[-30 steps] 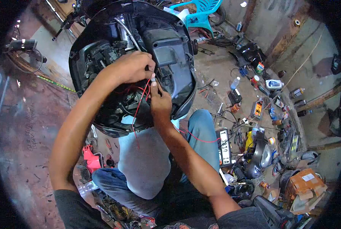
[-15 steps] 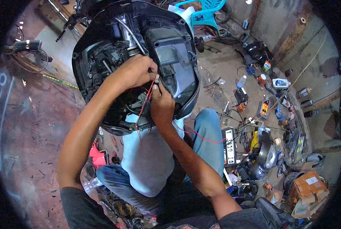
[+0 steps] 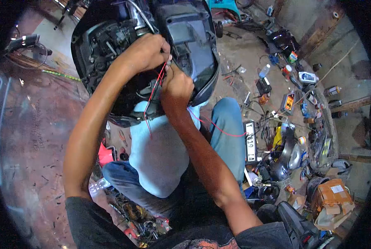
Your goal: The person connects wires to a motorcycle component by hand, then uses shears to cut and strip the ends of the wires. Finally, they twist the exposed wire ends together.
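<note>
My left hand (image 3: 149, 52) reaches in from the left with its fingers pinched at the upper end of thin red wires (image 3: 155, 87). Just below it, my right hand (image 3: 178, 86) is closed at the same spot, thumb pointing up. A small pale piece, too small to make out, shows between the fingertips. The wires hang down in front of a pale cloth over my lap. Both hands are above an opened black motorcycle body (image 3: 185, 25), where a metal tube and dark mechanical parts show. My hands hide part of its middle.
On the right floor lie a number plate (image 3: 250, 142), a white bottle (image 3: 307, 77), a boxed orange-and-black item (image 3: 288, 103) and a torn cardboard box (image 3: 334, 195). Another red wire (image 3: 222, 131) runs toward the plate. A marked reddish-brown panel (image 3: 40, 157) fills the left.
The view has tilted, so the motorcycle body and both hands appear higher in the picture. My hands stay close together on the wires.
</note>
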### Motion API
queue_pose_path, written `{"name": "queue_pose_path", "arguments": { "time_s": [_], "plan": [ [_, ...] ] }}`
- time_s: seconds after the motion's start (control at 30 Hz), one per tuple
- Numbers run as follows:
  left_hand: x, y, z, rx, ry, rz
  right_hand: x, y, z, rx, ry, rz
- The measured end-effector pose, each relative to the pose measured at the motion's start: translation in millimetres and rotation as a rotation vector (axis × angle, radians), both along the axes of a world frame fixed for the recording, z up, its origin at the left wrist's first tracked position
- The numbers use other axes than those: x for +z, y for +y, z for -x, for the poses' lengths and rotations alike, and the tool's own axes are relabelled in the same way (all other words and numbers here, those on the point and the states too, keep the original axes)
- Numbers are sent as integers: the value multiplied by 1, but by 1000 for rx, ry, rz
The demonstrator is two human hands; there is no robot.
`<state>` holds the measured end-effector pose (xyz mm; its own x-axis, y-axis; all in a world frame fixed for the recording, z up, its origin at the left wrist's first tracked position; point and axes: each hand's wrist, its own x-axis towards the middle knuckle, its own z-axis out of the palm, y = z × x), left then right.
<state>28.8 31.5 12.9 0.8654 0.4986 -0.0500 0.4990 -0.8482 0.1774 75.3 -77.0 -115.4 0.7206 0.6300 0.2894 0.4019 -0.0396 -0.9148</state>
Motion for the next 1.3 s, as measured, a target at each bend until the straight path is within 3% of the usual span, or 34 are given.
{"name": "queue_pose_path", "arguments": {
  "time_s": [0.27,0.43,0.63,0.93,1.03,1.13,1.3],
  "plan": [
    [-30,-3,10,-106,-135,-257,-6,5,-1,14,102,61],
    [-18,-16,21,-116,-223,-175,10,-3,-1,45,65,86],
    [-5,-8,17,-63,-39,-49,5,-4,0,41,-7,78],
    [-1,-20,31,-93,-101,-60,-2,-3,-3,190,200,-82],
    [-5,-23,31,-62,-137,-92,7,-9,-2,185,291,-135],
    [-13,-14,34,-176,-267,-140,11,-10,0,162,372,-168],
    [-17,-2,33,-219,-270,-47,10,-9,-1,141,379,-174]
  ]
}}
